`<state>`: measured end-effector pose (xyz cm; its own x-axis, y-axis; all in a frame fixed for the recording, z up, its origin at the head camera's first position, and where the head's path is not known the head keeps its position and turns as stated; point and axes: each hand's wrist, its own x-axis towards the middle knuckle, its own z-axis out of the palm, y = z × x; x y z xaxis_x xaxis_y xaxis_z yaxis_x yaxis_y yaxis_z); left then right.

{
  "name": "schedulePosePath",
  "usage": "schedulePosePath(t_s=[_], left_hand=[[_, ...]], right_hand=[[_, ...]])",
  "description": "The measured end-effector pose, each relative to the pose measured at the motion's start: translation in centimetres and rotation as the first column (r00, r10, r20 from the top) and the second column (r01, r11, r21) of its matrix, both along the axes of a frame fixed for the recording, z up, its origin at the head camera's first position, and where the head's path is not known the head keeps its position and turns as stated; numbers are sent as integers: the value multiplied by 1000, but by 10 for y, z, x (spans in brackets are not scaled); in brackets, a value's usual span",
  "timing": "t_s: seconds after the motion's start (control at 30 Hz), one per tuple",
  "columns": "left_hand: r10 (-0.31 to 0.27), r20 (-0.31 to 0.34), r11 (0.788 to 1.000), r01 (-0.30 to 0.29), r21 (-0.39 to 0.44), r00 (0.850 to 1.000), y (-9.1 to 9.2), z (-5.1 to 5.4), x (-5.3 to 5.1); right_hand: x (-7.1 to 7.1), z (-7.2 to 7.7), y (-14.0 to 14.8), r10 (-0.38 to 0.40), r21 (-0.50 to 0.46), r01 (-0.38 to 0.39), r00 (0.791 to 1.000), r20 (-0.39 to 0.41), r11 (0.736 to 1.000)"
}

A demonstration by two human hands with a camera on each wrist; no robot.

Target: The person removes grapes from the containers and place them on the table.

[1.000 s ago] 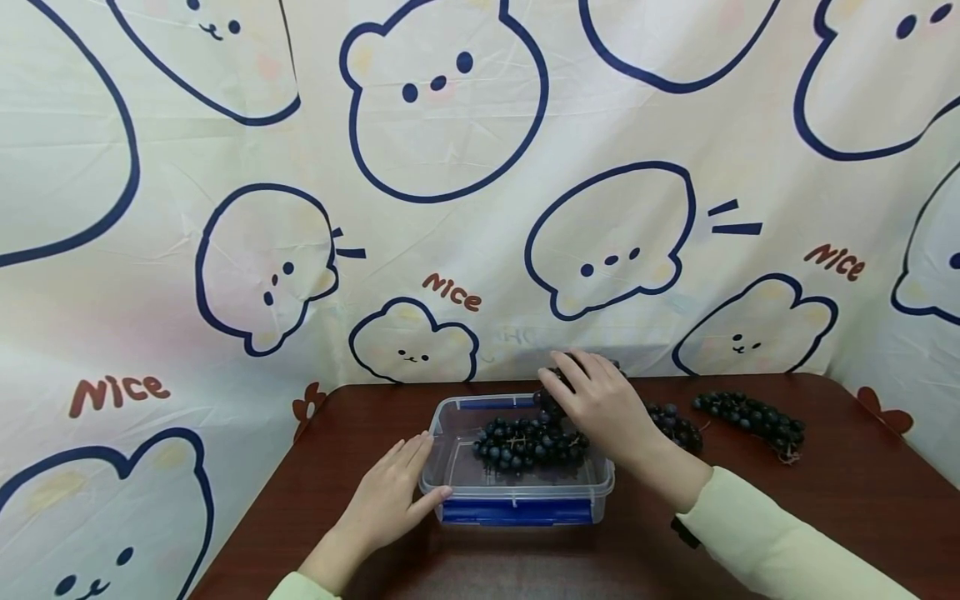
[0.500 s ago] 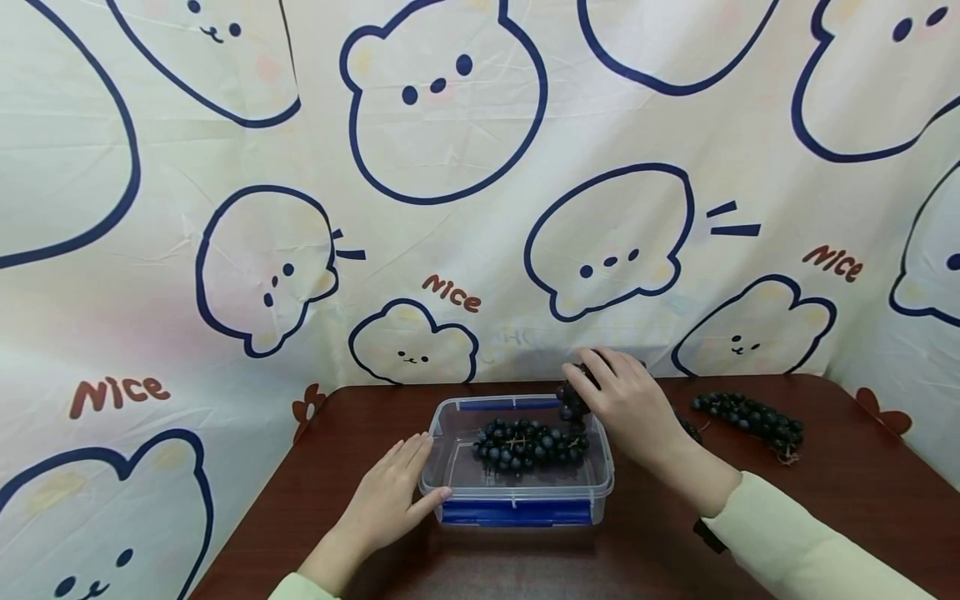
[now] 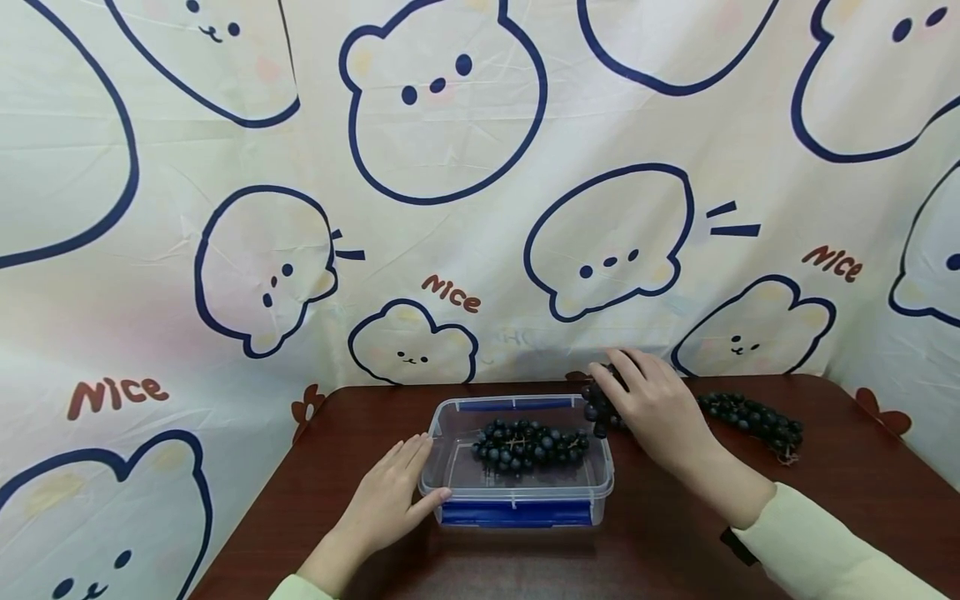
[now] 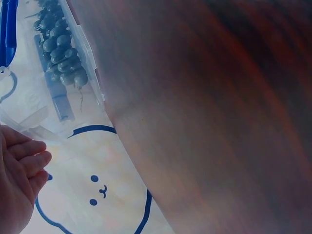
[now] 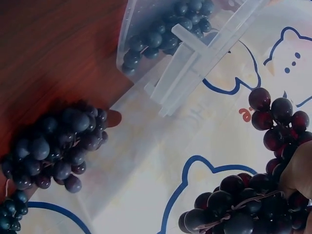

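In the head view, a clear plastic container [image 3: 517,512] with blue latches stands on the table, a bunch of dark grapes [image 3: 528,446] lying inside. My left hand [image 3: 386,492] rests against its left side, fingers straight and thumb at the front corner. Just past the container's back right corner, my right hand [image 3: 660,412] grips another grape bunch [image 3: 600,408], partly hidden under the fingers. That held bunch [image 5: 239,204] dangles at lower right in the right wrist view, raised off the table. A further bunch [image 5: 58,146] lies on the table below it, hidden behind my hand from the head.
At the far right of the brown table [image 3: 525,567] lies one more grape bunch [image 3: 753,421]. A white cloth [image 3: 442,250] printed with cartoon faces hangs behind the table and along its sides.
My right hand has moved right with the held grapes, from over the container's back right corner to beyond its right edge. The left hand and container have stayed in place.
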<state>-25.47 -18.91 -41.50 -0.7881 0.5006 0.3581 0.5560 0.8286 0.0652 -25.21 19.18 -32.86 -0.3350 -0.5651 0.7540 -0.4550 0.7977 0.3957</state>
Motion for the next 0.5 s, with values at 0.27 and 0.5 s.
schedulePosePath(t_s=[0.27, 0.5], left_hand=[[-8, 2, 1000, 8, 5, 1000, 0, -1, -1], [-12, -4, 1000, 12, 4, 1000, -1, -1, -1]], right_hand=[[5, -6, 14, -14, -2, 14, 1000, -10, 1000], [8, -10, 26, -30, -11, 30, 999, -13, 999]])
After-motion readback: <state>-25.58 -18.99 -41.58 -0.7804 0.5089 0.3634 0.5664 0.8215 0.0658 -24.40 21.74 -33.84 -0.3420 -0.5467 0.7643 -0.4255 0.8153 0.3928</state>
